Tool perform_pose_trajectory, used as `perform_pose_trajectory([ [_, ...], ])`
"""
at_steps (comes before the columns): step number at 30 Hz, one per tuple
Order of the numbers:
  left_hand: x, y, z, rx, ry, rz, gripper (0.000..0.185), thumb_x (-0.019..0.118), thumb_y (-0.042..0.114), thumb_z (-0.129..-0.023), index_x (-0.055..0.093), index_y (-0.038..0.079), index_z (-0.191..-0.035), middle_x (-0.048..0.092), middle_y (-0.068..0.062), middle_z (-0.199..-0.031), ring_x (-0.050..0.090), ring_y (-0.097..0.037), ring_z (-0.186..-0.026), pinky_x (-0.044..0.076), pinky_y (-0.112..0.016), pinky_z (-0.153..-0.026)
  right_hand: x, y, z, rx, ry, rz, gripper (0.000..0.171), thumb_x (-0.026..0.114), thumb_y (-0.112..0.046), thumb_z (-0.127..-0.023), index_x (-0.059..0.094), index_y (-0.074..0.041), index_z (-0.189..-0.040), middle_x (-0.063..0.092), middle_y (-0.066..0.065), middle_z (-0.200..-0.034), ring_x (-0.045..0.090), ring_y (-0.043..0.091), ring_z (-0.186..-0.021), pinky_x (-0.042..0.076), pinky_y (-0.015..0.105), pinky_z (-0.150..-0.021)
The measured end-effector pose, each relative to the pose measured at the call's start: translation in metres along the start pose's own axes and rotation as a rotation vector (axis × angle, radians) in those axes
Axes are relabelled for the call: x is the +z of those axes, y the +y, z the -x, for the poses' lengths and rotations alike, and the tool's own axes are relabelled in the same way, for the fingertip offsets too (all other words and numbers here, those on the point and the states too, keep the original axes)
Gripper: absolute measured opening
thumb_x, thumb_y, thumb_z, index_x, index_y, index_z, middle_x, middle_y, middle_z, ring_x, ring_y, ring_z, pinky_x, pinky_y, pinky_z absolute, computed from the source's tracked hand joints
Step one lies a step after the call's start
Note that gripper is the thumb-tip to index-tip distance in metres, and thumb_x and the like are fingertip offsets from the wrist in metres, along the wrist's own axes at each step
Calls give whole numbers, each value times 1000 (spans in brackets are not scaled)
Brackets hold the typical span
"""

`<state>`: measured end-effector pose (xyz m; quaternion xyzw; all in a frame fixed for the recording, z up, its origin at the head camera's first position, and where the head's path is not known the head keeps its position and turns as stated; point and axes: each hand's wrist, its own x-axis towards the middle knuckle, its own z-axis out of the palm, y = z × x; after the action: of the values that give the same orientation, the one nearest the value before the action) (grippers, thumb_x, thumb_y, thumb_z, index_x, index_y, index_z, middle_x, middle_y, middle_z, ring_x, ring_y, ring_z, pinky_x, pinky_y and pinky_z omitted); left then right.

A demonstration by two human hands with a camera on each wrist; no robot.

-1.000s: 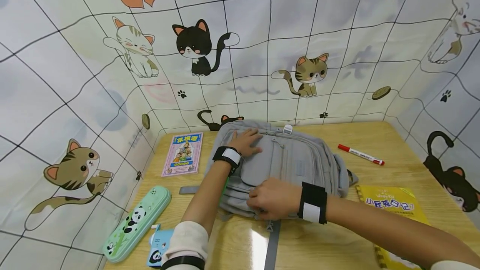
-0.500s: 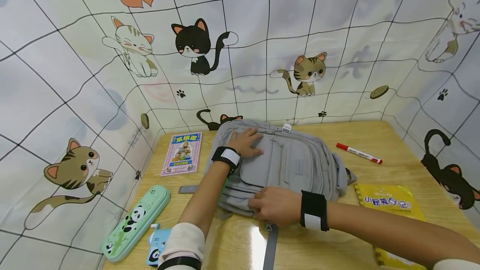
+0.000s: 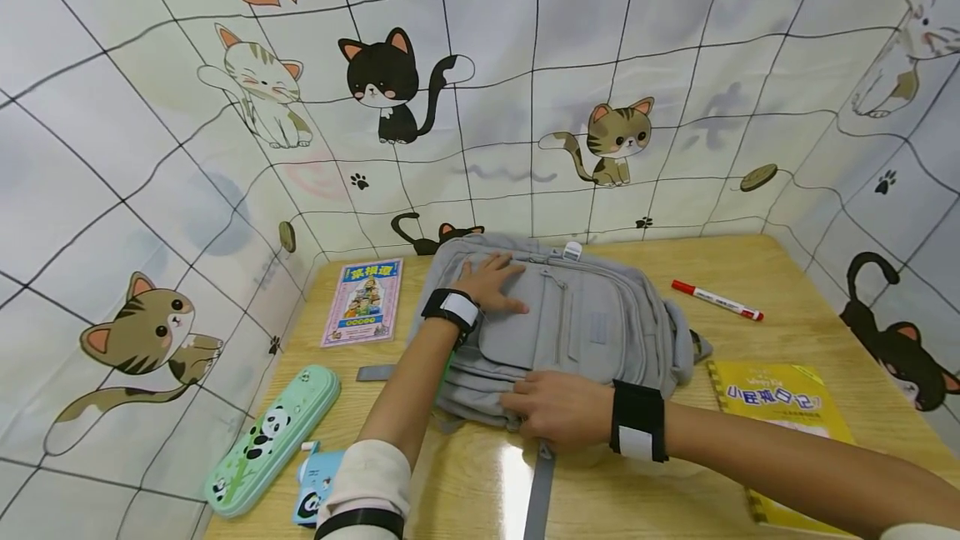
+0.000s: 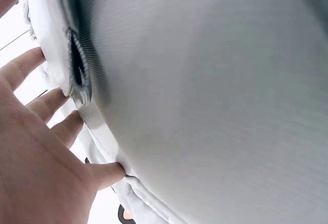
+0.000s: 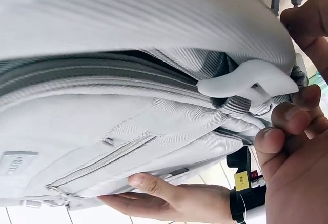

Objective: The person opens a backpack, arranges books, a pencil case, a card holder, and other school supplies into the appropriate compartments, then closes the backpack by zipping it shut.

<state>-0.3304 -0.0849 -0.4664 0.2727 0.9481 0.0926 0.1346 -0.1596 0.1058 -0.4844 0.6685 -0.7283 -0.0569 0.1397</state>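
grey fabric backpack (image 3: 570, 319): flat on wooden worktop (image 3: 750, 273), under both hands | left hand (image 3: 491, 282): grip spread, fingers straight, pressing the top panel | right hand (image 3: 558, 411): grip curled, pinching the pack's near edge by a white plastic tab (image 5: 251, 80) | red marker (image 3: 716, 300): beyond right grip

The grey backpack (image 3: 570, 319) filled the table's (image 3: 780, 273) middle. Left of it, a bare strip ran between the pink booklet (image 3: 363, 302) and the panda pencil case (image 3: 272, 440). Right of it, the red marker (image 3: 716, 299) and the yellow book (image 3: 780, 407) narrowed the way. Behind it the cat-print wall (image 3: 525, 107) stood close. In front of it both forearms crossed the bare wood.
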Motion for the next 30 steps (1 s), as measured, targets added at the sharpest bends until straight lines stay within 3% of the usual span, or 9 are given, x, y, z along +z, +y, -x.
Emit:
perform_pose_trajectory([
  [6,9,-11,-13,3,-20,95,90,75,60,-93,36,27,-167,15,-7,-180,5,-33,-168,2,-75,-127,-3,-5,11,23,-21,29,9,88,-35,-84,79,-37,-86,64,-7,-109,55,12,-85,50,29,-79],
  [11,17,-18,-22,2,-20,79,92,75,62,-92,35,28,-168,14,-5,-181,3,-31,-168,-1,-75,-127,-6,-7,22,36,11,-26,14,89,-29,-81,76,-34,-78,56,-8,-97,45,11,-78,44,28,-74],
  [17,9,-13,-15,-1,-35,17,89,71,61,-96,33,28,-169,13,-5,-181,4,-31,-168,1,-75,-127,-12,-12,41,85,13,-103,18,92,-30,-73,74,-33,-74,49,-9,-92,33,8,-78,40,27,-73],
  [23,-2,-3,-1,21,-12,39,85,72,55,-98,37,21,-167,18,-12,-179,10,-37,-167,5,-78,-125,-14,-16,58,149,5,-142,21,92,-26,-70,73,-34,-74,50,-9,-94,36,9,-79,39,28,-74],
  [30,3,-7,-4,35,-8,74,89,70,63,-96,36,23,-168,16,-11,-180,7,-35,-168,2,-76,-127,-23,-16,81,217,-26,-171,19,90,-22,-72,75,-32,-77,54,-9,-97,44,10,-84,43,30,-78],
])
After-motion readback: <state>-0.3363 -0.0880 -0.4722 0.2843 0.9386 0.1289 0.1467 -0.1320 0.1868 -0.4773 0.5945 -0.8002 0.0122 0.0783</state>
